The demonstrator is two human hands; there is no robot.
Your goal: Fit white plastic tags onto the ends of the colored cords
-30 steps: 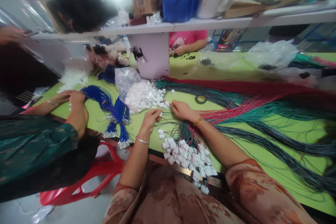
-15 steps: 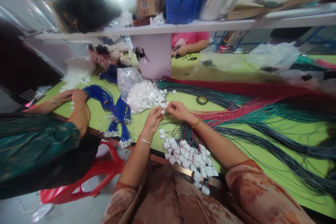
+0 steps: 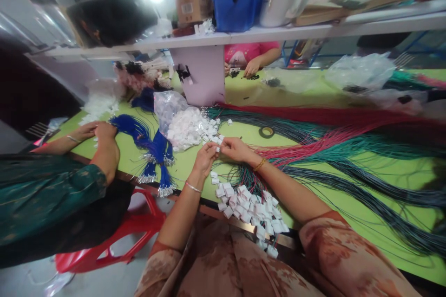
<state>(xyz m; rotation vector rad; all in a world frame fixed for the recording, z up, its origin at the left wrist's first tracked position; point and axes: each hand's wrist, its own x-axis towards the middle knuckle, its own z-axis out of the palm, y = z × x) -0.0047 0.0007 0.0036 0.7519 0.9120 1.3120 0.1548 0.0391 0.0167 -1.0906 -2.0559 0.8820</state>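
Left hand (image 3: 205,158) pinching small white plastic connector (image 3: 218,149); right hand (image 3: 237,150) curled beside it, can't tell its hold.

We find a passage over the worktop (image 3: 186,167) between the blue wires (image 3: 159,146) and the left hand (image 3: 204,158). Beyond it, the bag of white connectors (image 3: 167,105) obstructs the far side. To the right, red and green wires (image 3: 324,144) cover the surface; white housings (image 3: 245,205) obstruct the near edge.
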